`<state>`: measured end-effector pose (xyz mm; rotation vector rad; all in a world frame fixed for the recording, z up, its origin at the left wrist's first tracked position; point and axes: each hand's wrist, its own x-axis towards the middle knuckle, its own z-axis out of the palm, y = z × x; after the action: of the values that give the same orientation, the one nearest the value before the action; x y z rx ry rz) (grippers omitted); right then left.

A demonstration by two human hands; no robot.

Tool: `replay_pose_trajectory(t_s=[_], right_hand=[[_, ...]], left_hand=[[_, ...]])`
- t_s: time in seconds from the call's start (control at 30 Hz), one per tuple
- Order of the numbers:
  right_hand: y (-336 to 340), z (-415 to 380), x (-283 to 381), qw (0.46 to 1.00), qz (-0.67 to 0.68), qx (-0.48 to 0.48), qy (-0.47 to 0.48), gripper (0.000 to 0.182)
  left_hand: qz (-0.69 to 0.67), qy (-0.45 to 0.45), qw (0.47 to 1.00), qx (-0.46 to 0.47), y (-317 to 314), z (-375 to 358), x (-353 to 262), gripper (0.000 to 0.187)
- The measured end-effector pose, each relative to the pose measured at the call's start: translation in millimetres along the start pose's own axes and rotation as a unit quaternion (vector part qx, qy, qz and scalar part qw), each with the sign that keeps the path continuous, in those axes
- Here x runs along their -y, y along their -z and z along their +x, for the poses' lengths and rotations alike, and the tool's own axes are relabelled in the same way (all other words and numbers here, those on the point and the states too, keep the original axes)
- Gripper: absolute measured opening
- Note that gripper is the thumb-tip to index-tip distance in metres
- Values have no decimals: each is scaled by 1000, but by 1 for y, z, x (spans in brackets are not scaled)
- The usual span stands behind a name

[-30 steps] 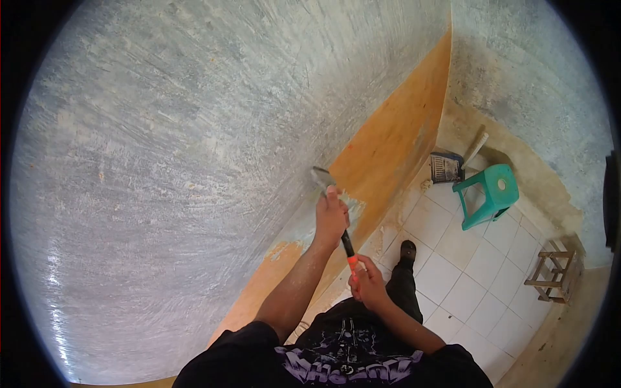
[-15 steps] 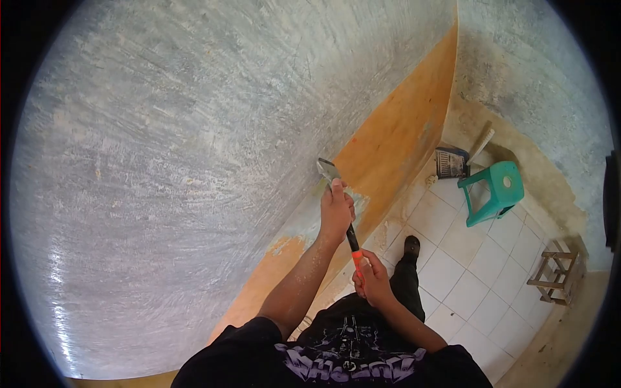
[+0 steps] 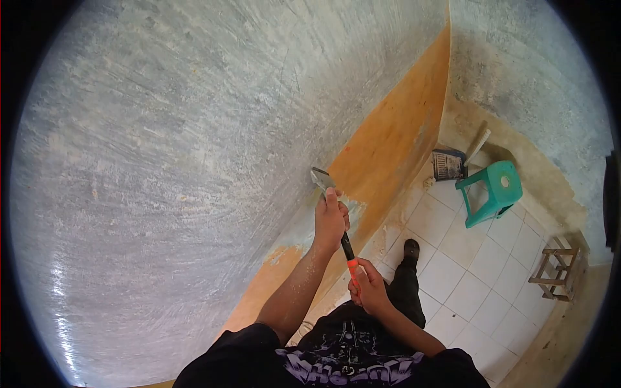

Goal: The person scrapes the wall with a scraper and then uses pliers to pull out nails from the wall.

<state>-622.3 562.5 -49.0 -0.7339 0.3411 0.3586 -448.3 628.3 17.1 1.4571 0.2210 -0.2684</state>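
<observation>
A long-handled scraper [image 3: 348,247] slants up from my body, its handle black with an orange grip. My left hand [image 3: 330,216] is wrapped round it just below the metal blade, thumb on top. Lower down, my right hand [image 3: 368,284] is closed on the orange end. The blade tip reaches the wall at the border between the rough grey surface [image 3: 194,161] and the orange painted band [image 3: 388,142]. Below the blade, beside my left hand, a patch of the orange is gone and pale grey shows. Whitish specks lie on my left forearm.
A green plastic stool [image 3: 501,187] stands on the white tiled floor [image 3: 446,271] to the right. Behind it, a black dustpan [image 3: 449,165] with a pale handle leans in the corner. A small wooden stool [image 3: 555,271] is by the right wall.
The scraper and both hands have shifted slightly down and left, with the blade a little lower along the orange edge. My view has also moved slightly. Both grips are unchanged.
</observation>
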Motion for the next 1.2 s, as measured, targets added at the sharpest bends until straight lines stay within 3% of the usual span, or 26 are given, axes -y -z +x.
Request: replay_pose_trajectory(t_s=[0.57,0.67,0.87,1.2], right_hand=[[-1,-1,16,1000,-6,-31,-3,41],[3,-2,19,1000,-9,-6,8,41],[-6,-12,12,1000,0,-2,-24,37],[-2,4,27,1000,-10,-23,4,37]], left_hand=[[-12,10,1000,1,-11,7,0,43],[0,-23,1000,-5,-17,3,-3,43],[-17,22,1000,5,-1,-5,-3,44],[30,-45,999,2,-19,23,6,45]])
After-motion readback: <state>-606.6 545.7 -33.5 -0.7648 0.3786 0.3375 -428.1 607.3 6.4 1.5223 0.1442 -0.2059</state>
